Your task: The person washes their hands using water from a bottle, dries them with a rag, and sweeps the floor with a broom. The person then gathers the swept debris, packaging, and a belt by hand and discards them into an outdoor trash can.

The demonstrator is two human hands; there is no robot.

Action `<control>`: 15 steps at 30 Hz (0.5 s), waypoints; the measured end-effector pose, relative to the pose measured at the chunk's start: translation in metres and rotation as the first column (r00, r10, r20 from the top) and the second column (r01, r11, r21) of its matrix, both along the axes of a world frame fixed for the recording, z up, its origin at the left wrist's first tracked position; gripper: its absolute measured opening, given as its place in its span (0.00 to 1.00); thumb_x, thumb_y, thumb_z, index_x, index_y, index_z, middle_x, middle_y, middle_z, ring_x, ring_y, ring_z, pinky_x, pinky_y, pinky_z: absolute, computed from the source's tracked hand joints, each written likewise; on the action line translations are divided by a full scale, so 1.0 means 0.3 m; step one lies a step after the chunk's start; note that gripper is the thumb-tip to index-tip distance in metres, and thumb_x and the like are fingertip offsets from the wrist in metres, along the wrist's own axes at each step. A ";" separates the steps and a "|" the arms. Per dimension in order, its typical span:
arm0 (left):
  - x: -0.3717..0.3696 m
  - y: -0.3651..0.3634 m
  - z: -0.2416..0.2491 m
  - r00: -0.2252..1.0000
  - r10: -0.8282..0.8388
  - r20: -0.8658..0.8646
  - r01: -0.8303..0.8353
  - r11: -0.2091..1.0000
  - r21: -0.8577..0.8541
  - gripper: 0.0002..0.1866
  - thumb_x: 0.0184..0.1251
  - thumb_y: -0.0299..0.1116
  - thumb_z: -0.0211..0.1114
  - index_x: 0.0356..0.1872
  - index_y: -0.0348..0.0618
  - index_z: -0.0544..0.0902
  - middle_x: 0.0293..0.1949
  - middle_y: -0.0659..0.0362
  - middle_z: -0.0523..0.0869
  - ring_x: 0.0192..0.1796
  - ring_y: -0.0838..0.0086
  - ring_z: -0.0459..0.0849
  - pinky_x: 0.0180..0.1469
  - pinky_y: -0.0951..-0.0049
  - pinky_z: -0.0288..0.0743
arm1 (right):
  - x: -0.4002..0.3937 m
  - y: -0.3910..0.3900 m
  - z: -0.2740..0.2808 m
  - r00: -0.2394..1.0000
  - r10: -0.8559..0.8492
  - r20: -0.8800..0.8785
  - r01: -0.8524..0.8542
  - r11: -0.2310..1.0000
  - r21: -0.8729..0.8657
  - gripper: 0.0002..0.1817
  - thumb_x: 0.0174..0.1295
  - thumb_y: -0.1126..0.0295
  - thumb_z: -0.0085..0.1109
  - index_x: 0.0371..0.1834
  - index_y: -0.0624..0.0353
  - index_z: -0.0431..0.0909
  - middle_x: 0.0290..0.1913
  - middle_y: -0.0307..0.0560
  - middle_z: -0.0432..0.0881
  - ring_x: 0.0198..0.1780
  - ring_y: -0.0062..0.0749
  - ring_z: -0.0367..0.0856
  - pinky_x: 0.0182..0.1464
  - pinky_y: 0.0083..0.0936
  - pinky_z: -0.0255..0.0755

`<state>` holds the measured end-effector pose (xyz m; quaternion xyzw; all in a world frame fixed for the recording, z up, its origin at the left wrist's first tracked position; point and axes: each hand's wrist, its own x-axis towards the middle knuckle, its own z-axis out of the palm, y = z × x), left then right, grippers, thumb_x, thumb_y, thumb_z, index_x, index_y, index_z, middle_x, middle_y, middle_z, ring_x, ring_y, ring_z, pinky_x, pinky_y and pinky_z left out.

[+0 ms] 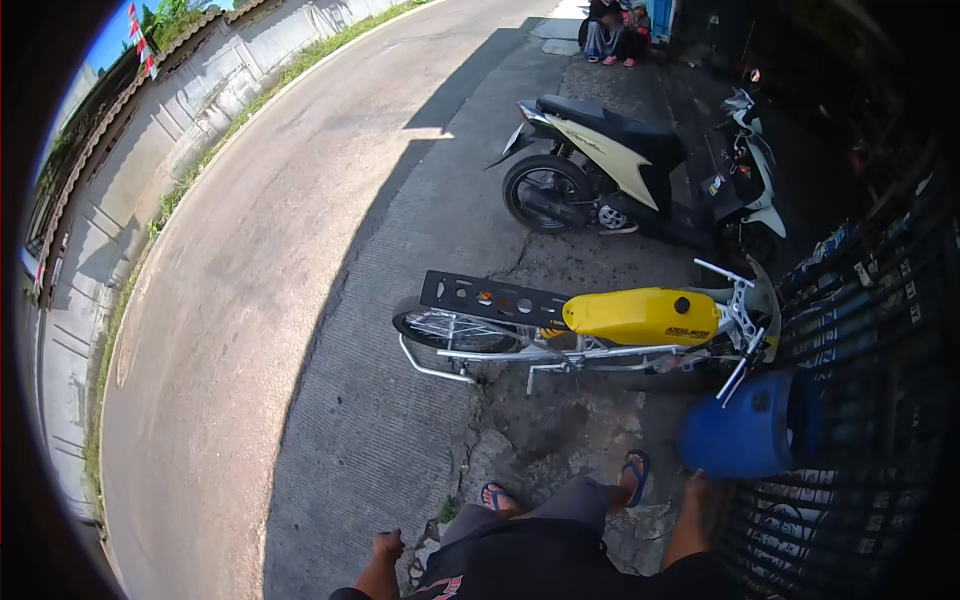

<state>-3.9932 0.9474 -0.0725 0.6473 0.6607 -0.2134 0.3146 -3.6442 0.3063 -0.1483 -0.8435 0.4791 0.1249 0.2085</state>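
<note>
My left hand [388, 543] hangs low beside my body over the grey pavement, its fingers curled in with nothing seen in them. My right hand [697, 484] is at the lower edge of a blue plastic barrel [735, 430] in this view; its fingers are too small and foreshortened to make out, so I cannot tell whether it grips. Ahead of me a stripped-down motorcycle with a yellow tank [640, 315] stands sideways. It has a black perforated seat plate [495, 298], a silver frame and pale handlebars [740, 375] close to the barrel.
Beyond it a cream and black scooter [610, 160] is parked. Dark metal bars [830, 500] line the right side. People [615, 35] sit at the far end. To the left runs a sunlit road [220, 300] along a wall [180, 120]. The pavement underfoot is cracked.
</note>
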 end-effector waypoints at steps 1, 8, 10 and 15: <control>-0.005 0.149 -0.026 0.933 0.321 0.160 -0.318 0.947 -0.043 0.14 0.63 0.33 0.58 0.38 0.29 0.81 0.26 0.50 0.84 0.22 0.65 0.81 0.24 0.62 0.73 | -0.156 -0.028 -0.416 0.894 0.347 -0.285 -0.393 0.911 -0.125 0.26 0.67 0.50 0.48 0.43 0.65 0.82 0.39 0.57 0.85 0.33 0.49 0.83 0.39 0.44 0.76; 0.320 0.787 -0.148 0.766 0.280 0.579 -0.420 0.900 0.120 0.16 0.63 0.35 0.61 0.36 0.26 0.79 0.26 0.46 0.83 0.24 0.62 0.81 0.28 0.63 0.73 | -0.043 1.173 0.016 0.295 0.942 -0.158 -0.836 0.335 0.434 0.16 0.56 0.65 0.65 0.42 0.64 0.80 0.36 0.52 0.83 0.38 0.37 0.81 0.38 0.35 0.74; 0.339 0.954 -0.405 0.870 0.016 0.494 -0.276 0.845 0.458 0.16 0.64 0.35 0.60 0.36 0.25 0.80 0.27 0.43 0.84 0.27 0.59 0.84 0.32 0.62 0.75 | 0.083 1.413 -0.105 0.555 0.755 0.349 -0.694 0.189 0.694 0.24 0.54 0.58 0.66 0.49 0.64 0.79 0.41 0.54 0.84 0.44 0.37 0.81 0.46 0.35 0.73; 0.352 1.135 -0.133 0.508 0.771 0.383 -0.817 0.572 -0.069 0.32 0.60 0.38 0.66 0.62 0.28 0.69 0.34 0.40 0.85 0.37 0.59 0.86 0.43 0.64 0.79 | 0.578 2.255 0.159 -0.217 0.972 -0.085 -0.786 -0.122 0.606 0.20 0.56 0.53 0.62 0.39 0.60 0.85 0.37 0.50 0.86 0.36 0.36 0.83 0.41 0.36 0.75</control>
